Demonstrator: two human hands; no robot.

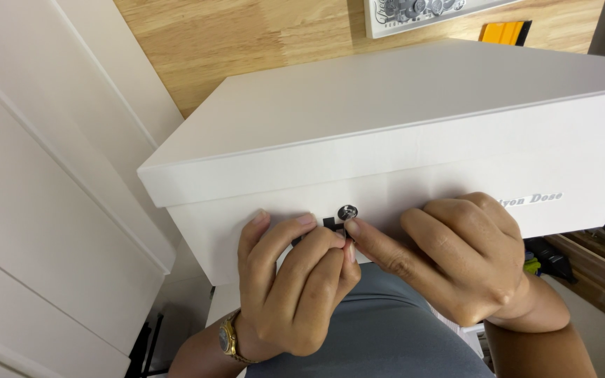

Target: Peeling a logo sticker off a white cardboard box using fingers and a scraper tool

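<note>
- Silver knob point(347, 212) sits at the middle of the front face of a large white lidded box point(400, 119), just below the lid's edge, with a small black piece beside it.
- Left hand point(292, 287), a gold wristwatch point(230, 339) on its wrist, curls its fingers against the box front, fingertips pinched just under the knob.
- Right hand point(456, 262) pinches at the knob with thumb and forefinger, its other fingers folded.
- Box rests on a wooden tabletop point(246, 42), beside white panelled cabinet doors point(43, 210).
</note>
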